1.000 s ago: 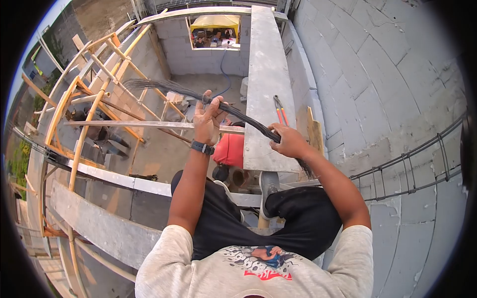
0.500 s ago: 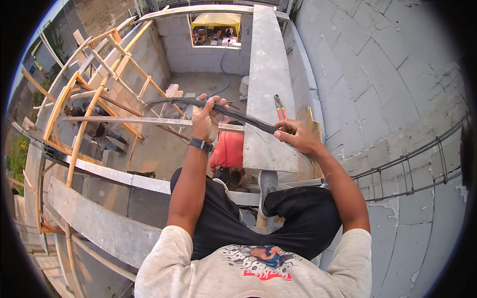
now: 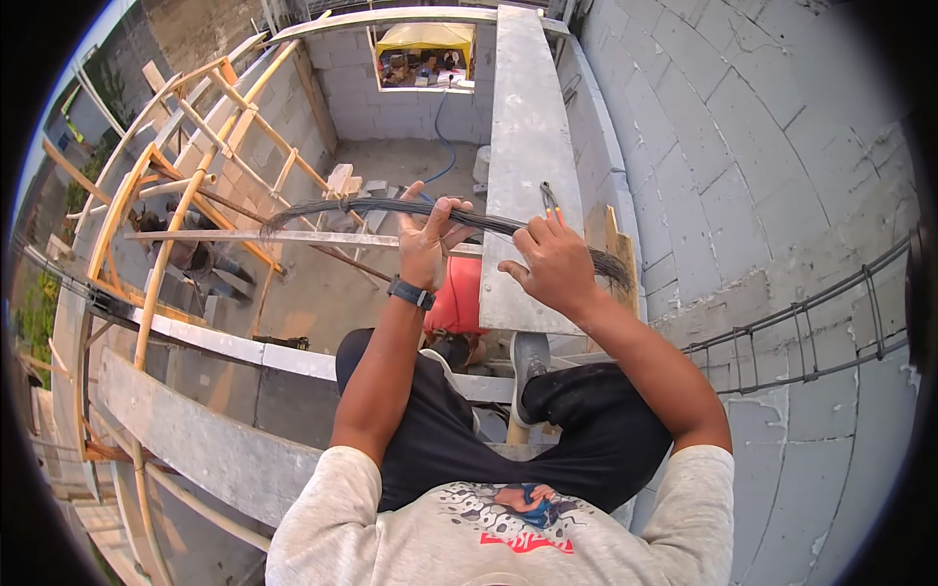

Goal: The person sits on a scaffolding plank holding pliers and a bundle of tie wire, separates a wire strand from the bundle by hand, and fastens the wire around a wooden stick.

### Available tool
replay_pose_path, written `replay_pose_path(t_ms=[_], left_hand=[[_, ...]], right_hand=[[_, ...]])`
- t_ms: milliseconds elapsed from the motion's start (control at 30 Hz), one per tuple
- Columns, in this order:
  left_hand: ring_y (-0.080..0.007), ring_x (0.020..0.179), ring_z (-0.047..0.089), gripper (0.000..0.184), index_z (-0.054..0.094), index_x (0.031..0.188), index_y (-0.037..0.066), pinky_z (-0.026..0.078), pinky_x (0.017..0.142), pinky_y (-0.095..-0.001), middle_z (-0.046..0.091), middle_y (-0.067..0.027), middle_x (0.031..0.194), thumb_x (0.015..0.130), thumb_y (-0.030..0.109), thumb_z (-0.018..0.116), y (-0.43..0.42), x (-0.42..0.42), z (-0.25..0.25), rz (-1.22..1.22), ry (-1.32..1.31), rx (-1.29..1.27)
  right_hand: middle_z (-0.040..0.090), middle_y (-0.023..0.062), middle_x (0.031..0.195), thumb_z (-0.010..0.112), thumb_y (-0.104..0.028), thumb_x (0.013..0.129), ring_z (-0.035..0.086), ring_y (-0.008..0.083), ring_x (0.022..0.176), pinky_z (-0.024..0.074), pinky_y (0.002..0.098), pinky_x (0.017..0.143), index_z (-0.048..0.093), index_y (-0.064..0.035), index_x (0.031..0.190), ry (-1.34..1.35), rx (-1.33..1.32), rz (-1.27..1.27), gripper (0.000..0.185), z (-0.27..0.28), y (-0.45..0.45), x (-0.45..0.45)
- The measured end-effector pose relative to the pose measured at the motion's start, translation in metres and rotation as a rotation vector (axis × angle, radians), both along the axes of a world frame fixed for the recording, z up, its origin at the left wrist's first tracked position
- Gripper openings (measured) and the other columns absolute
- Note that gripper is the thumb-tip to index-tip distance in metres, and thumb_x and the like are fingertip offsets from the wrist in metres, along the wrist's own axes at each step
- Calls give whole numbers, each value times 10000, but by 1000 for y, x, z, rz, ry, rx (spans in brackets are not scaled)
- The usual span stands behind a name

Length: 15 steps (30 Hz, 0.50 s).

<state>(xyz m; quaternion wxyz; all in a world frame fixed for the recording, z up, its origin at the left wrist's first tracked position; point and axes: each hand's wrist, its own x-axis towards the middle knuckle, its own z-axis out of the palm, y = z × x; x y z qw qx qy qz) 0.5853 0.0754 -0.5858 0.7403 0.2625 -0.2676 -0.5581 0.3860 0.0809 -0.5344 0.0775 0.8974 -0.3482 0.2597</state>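
Observation:
A long bundle of thin dark tie wire (image 3: 376,204) stretches crosswise in front of me, with loose, frayed ends on both sides. My left hand (image 3: 428,242) holds it near the middle, thumb across the strands and some fingers raised. Toward the right end, my right hand (image 3: 559,262) has its fingers curled over the wire, while its thumb sticks out to the left. Just beyond the right hand, pincers with orange-red handles (image 3: 555,207) lie on the grey plank, their lower handles partly hidden by my fingers.
The long grey plank (image 3: 532,107) runs away from me beside a block wall (image 3: 703,146). A rebar cage (image 3: 801,342) juts out at right. Bamboo scaffolding (image 3: 156,283) stands at left. Below, a person in a red shirt (image 3: 456,298) bends down; another person (image 3: 200,254) is at left.
My right hand has moved up and left, its fingers now over the top of the wire bundle. My left hand has shifted slightly right and down, and the bundle lies flatter.

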Motion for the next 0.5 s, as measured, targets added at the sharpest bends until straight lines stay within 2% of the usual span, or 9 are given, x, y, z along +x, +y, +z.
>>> replay_pose_path(t_ms=[67, 167, 233, 367, 500], left_hand=[[-253, 982, 656, 638, 248, 1357, 142, 605, 792, -437, 623, -129, 1007, 888, 136, 681, -1, -3, 0, 4, -16, 7], [-254, 990, 651, 641, 254, 1352, 143, 598, 815, -440, 624, -123, 1008, 881, 129, 688, 0, -7, -4, 6, 9, 16], [-261, 1024, 635, 641, 234, 1355, 147, 586, 850, -446, 606, -134, 1059, 886, 72, 664, 0, -7, -2, -22, 11, -9], [-296, 1095, 602, 668, 187, 1383, 152, 570, 868, -500, 567, -163, 1138, 900, 72, 640, 0, -10, -10, -54, -46, -140], [-288, 1104, 596, 643, 210, 1364, 137, 572, 870, -476, 568, -157, 1142, 891, 20, 630, 3, -15, -11, -9, -97, -141]], right_hand=[[525, 69, 810, 765, -233, 715, 580, 250, 804, 484, 381, 704, 564, -77, 814, 76, -121, -59, 273, -14, -8, 1], [522, 75, 819, 749, -209, 720, 575, 251, 805, 485, 361, 695, 554, -75, 803, 215, -243, -129, 251, -24, -15, -4], [519, 75, 815, 740, -208, 730, 574, 248, 790, 484, 361, 672, 551, -76, 799, 160, -230, -117, 240, -24, -17, -4], [512, 60, 787, 721, -218, 750, 570, 237, 738, 477, 362, 599, 550, -84, 791, 52, -201, -92, 221, -18, -19, -5], [543, 43, 823, 712, -262, 756, 580, 196, 757, 479, 343, 631, 571, -91, 803, 123, -156, -150, 226, -18, -22, -6]])
